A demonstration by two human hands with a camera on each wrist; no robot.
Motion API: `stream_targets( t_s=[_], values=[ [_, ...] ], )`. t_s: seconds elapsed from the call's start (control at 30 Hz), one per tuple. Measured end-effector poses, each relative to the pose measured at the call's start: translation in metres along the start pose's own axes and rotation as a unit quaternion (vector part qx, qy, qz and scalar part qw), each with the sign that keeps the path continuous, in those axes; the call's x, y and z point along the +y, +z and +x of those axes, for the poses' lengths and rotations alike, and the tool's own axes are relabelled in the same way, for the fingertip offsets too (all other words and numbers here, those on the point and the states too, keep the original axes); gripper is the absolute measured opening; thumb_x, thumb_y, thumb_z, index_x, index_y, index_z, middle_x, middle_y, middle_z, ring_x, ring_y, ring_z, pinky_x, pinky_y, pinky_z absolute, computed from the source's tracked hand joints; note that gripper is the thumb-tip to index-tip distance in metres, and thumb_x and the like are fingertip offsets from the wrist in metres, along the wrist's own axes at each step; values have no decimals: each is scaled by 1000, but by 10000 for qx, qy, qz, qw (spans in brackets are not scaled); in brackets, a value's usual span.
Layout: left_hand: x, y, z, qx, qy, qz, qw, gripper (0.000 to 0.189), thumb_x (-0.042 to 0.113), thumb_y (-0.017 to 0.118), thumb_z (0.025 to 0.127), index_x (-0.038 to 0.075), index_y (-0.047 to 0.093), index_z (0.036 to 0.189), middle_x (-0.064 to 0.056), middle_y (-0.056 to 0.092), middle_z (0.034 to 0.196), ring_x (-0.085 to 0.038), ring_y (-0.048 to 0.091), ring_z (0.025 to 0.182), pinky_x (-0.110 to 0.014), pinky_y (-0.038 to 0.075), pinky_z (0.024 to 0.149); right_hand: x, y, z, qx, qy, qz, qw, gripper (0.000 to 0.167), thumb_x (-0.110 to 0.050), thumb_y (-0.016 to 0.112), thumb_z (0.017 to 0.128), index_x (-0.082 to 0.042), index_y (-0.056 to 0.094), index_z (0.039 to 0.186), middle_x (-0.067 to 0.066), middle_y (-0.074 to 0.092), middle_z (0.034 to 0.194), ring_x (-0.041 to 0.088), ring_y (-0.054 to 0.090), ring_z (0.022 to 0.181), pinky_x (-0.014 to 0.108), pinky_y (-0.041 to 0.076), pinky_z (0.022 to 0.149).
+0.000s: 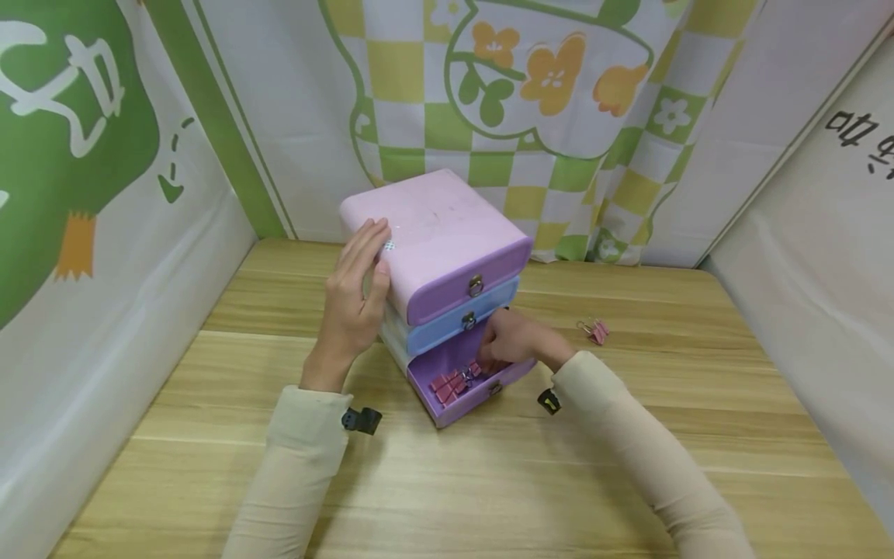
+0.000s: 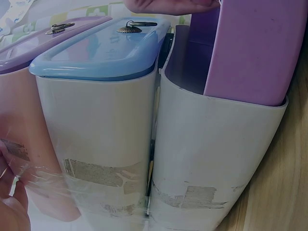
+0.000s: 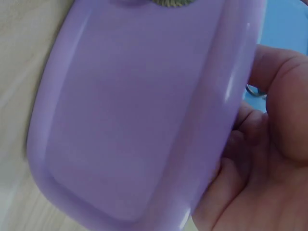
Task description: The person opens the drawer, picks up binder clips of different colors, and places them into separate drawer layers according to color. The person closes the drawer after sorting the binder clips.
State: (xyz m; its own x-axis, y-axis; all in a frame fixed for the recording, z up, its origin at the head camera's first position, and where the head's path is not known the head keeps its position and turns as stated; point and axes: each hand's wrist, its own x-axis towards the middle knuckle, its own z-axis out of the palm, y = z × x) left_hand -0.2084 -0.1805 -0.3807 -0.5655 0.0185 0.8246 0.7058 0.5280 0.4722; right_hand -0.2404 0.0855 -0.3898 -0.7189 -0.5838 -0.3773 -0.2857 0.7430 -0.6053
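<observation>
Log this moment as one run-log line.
left hand: braces drawer unit | right hand: inside open bottom drawer, on pink clips | spare clip on table

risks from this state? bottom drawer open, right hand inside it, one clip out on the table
1. The bottom drawer is pulled well out; a further tug may pull it free and spill the pink clips.
2. The right hand sits under the blue drawer, so lifting may knock it.
3. The loose clip lies apart and could be missed.
</observation>
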Motion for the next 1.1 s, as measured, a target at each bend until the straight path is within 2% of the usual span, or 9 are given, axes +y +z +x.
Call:
stream_targets(
  t_s=[0.17,0.37,0.5,0.63,0.77,0.93,1.03,1.1],
  values=[
    [0,1,0,-1,14,4,10000,51,24,43,105,1,58,148,-15,56,158,-31,44,155,-41,32,133,-4,5,3,-82,38,-234,9997,17,-9,68,94,-4,81,84,7,80,77,15,74,69,21,58,62],
    [1,1,0,-28,-21,27,10000,51,24,43,106,1,57,149,-14,56,158,-31,44,155,-41,31,133,-5,9,6,-164,6,-401,9991,21,-10,68,94,-8,80,77,2,77,70,8,62,59,17,46,56],
    [1,1,0,-30,-59,40,10000,51,24,43,106,0,57,149,-15,55,158,-31,43,155,-41,31,133,-5,9,6,-87,-4,-562,9984,20,-13,69,94,-9,80,77,0,76,68,7,58,57,17,44,54],
    [1,0,0,-38,-78,32,10000,51,23,43,106,1,57,149,-15,55,159,-30,43,155,-41,31,134,-3,6,4,59,-44,-577,9983,16,-15,72,93,-7,82,83,3,77,72,9,59,59,19,47,54],
    [1,-1,0,-53,-93,34,9999,51,23,42,106,1,57,149,-15,55,159,-30,42,156,-41,30,134,-2,-1,0,196,-96,-394,9990,15,-14,72,93,-3,82,90,8,80,78,13,66,64,21,54,57],
    [1,-1,0,-61,-98,14,9999,51,23,42,106,0,57,149,-15,55,159,-30,42,156,-41,30,134,-1,-14,-12,298,-26,157,9994,16,-8,68,94,3,79,92,10,79,79,12,66,64,21,54,58],
    [1,-1,0,-68,-102,11,9999,51,23,42,106,1,57,149,-14,54,159,-30,42,156,-41,30,134,1,-25,-21,416,3,398,9983,18,-7,67,94,7,78,95,12,79,80,13,69,66,23,59,61],
    [1,-1,0,-76,-110,9,9999,51,23,42,106,1,57,149,-14,54,160,-29,42,156,-40,30,134,4,-33,-28,586,44,435,9973,20,-7,68,95,9,77,100,13,80,82,16,73,70,28,64,67]
  ],
)
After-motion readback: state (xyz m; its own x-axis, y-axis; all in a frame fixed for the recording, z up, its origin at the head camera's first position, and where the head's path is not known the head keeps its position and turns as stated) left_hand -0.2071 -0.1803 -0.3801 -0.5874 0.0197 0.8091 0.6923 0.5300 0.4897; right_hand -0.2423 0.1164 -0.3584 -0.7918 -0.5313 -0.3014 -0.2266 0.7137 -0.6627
